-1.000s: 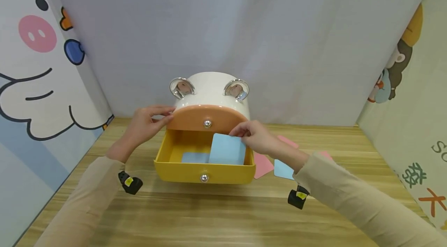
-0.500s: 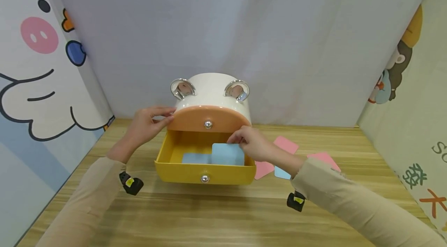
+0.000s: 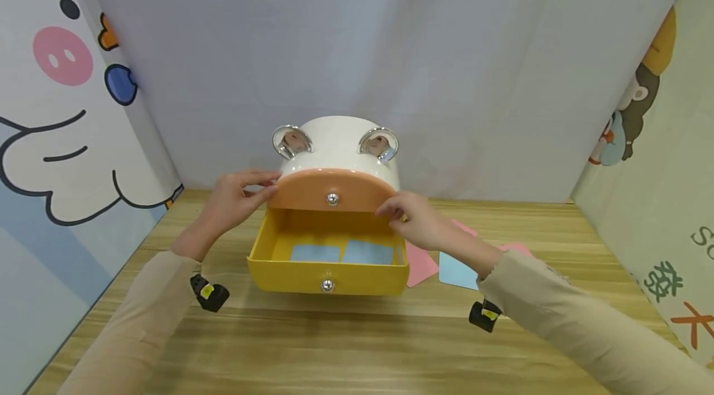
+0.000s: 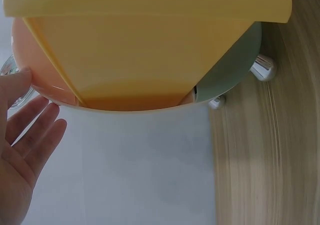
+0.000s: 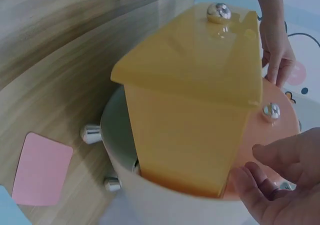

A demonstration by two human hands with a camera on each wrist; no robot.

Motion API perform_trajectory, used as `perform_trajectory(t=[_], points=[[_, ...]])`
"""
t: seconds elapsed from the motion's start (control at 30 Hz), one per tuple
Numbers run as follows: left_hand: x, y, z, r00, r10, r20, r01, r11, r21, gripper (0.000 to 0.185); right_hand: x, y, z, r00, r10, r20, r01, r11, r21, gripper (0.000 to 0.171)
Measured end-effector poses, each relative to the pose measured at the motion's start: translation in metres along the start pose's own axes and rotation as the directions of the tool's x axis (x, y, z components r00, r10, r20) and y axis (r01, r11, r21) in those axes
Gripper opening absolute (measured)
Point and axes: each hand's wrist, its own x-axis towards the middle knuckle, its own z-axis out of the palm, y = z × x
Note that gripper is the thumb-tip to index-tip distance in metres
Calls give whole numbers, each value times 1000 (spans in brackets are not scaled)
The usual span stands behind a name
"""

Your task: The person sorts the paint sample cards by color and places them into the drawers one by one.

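A white rounded storage box (image 3: pixel 337 146) with silver ears and an orange top drawer front (image 3: pixel 312 187) stands on the table. Its yellow lower drawer (image 3: pixel 279 274) is pulled out. Inside lie two light blue cards, a left card (image 3: pixel 313 253) and a right card (image 3: pixel 368 253), side by side against the front. My left hand (image 3: pixel 229 199) holds the box's left edge, thumb on the orange front and fingers behind the rim. Above the drawer's right side hovers my right hand (image 3: pixel 418 221), fingers loosely bent and holding nothing. The right wrist view shows these fingertips (image 5: pixel 240 180) beside the drawer wall.
Right of the box, a pink card (image 3: pixel 418 263) and a blue card (image 3: pixel 457 271) lie on the wooden table (image 3: pixel 334 345); more pink cards are partly behind the right forearm. A pale curtain (image 3: pixel 474 72) hangs behind, with printed panels at both sides.
My right hand lowered a blue card into the drawer, let go of it, and rose slightly to the right. That card now lies beside the other one. The left hand has stayed put.
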Motion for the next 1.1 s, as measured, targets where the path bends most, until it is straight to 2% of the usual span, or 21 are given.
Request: perform_trajectory(t=[0.13, 0.23, 0.37, 0.47, 0.6, 0.73, 0.93, 1.1], points=[[0, 1, 0, 1000, 10, -3, -10, 1000, -8, 26, -6, 13, -14, 999, 22, -23, -21, 1000, 18, 21], [1, 1, 0, 1000, 20, -5, -20, 1000, -13, 26, -14, 29, -27, 999, 49, -20, -49, 998, 25, 25], [1, 1, 0, 1000, 25, -6, -26, 1000, -14, 26, -27, 64, -40, 997, 83, 5, -83, 997, 7, 36], [1, 1, 0, 1000, 26, -6, -26, 1000, -8, 26, -41, 93, -41, 990, 134, 42, -134, 991, -18, 46], [1, 0, 0, 1000, 29, -10, -29, 1000, -4, 25, -62, 131, -29, 974, 208, 88, -199, 975, -95, 63], [1, 0, 0, 1000, 29, -11, -29, 1000, -8, 25, -81, 162, -10, 967, 238, 88, -220, 960, -173, 75], [1, 0, 0, 1000, 24, -4, -24, 1000, -6, 25, -98, 187, 11, 964, 259, 64, -236, 939, -249, 86], [0, 1, 0, 1000, 18, 1, -18, 1000, 2, 26, -104, 195, 21, 961, 275, 34, -256, 929, -266, 86]])
